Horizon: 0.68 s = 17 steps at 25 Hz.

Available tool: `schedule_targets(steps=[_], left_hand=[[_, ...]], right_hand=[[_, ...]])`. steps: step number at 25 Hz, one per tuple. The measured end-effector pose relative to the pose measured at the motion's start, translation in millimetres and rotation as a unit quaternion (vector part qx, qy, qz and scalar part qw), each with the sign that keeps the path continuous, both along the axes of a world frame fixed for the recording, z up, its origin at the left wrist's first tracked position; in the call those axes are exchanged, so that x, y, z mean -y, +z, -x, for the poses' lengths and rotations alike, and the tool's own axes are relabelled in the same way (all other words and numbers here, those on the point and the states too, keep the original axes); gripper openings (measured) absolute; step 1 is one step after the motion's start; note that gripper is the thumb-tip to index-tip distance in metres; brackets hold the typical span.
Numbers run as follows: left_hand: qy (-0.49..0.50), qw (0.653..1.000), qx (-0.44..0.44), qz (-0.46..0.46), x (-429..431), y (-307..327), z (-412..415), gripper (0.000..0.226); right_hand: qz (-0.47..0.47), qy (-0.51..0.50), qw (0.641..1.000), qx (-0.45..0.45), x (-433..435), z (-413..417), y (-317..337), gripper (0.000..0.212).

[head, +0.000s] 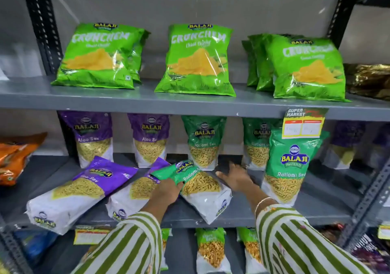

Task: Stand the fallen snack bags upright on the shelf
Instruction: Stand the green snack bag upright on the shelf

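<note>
On the middle shelf (pixel 232 217) three snack bags lie fallen toward the front edge: a purple Aloo Sev bag (pixel 78 191) at the left, a second purple bag (pixel 130 193) beside it and partly covered, and a green Ratlami Sev bag (pixel 198 186) whose top overlaps that second one. The left hand (pixel 166 191) grasps the green bag at its left edge, fingers curled over the film near the printed band — a sensible hold, since the light top end is the part to swing up while the weighted white base stays on the shelf. The right hand (pixel 236 177) is spread open and holds nothing; it rests on the bare shelf just to the right of the bag's top, probably to catch or steady the bag as it rises, though that is a guess. Just beside it an upright green bag (pixel 289 166) stands at the front, which suggests the slot next to it is where this one belongs. Behind, a back row of purple and green bags stands upright against the rear, giving something to lean on. The shelf is smooth grey painted metal on slotted posts — slick enough for a base to slide forward. The upper shelf (pixel 126 101) carries bright green chip bags (pixel 196 60) leaning back, and a yellow price tag (pixel 302 126) hangs from its lip.
</note>
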<state>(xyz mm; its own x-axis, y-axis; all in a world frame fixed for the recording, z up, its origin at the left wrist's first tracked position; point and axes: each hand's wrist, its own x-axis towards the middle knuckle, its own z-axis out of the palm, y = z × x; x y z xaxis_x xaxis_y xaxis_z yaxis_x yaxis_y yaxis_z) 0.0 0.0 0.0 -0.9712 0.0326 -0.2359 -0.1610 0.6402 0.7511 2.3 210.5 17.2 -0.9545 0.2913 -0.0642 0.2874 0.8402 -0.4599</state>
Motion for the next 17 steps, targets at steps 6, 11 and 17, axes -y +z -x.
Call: schedule_targets(steps=[6, 11, 17], left_hand=[[0.054, 0.915, 0.309, -0.253, -36, -30, 16, 0.061], [0.072, 0.893, 0.273, -0.35, -50, -49, 16, 0.011], [0.063, 0.927, 0.228, -0.292, -32, -51, 5, 0.015]], right_hand=[[0.21, 0.065, 0.956, 0.196, -34, 44, -49, 0.037], [0.346, 0.07, 0.886, 0.299, -52, 67, -80, 0.05], [0.383, 0.097, 0.872, 0.289, -31, 29, -49, 0.086]])
